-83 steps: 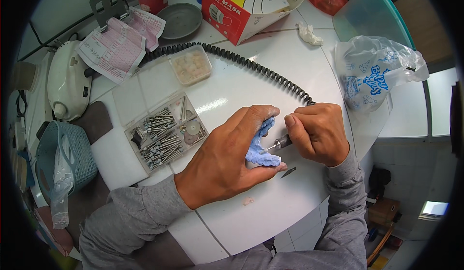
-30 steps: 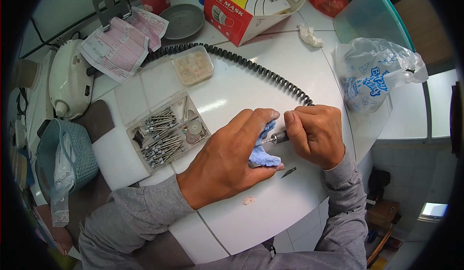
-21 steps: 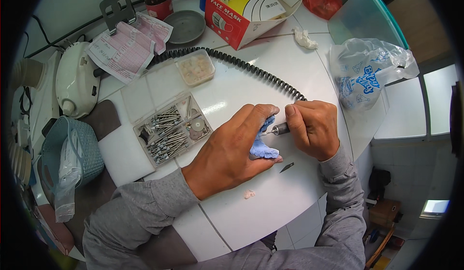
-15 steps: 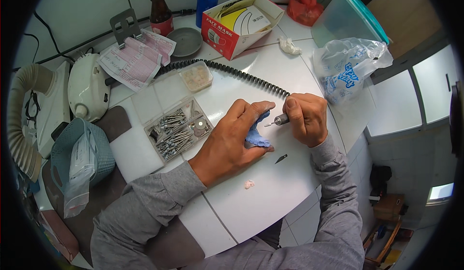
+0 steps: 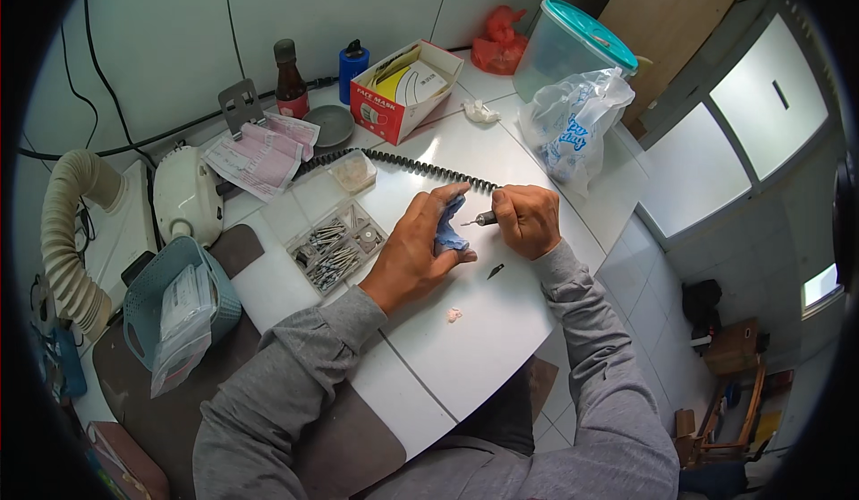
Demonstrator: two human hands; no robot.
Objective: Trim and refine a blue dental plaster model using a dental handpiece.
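Sitting in the curl of the person's left hand, a blue arch-shaped dental model is held above the white table, gripped between thumb and fingers, its open side facing right. Across from it, the right hand is closed around a dark rotary handpiece, thumb on top, its thin bit pointing at the model; from where I stand I can't tell whether the tip touches.

Just below the hands lie a small dark blade and, nearer the table's edge, a pinkish scrap. Left of the left hand is a clear compartment box full of metal-shanked bits, with a small clear tub behind it. A black coiled cord runs from behind the right hand toward a cream machine on the left.

Farther back I see a red-and-white mask box, a grey dish, a brown bottle and, to the right, a clear plastic bag before a teal-lidded container. A blue-grey basket is at the far left.
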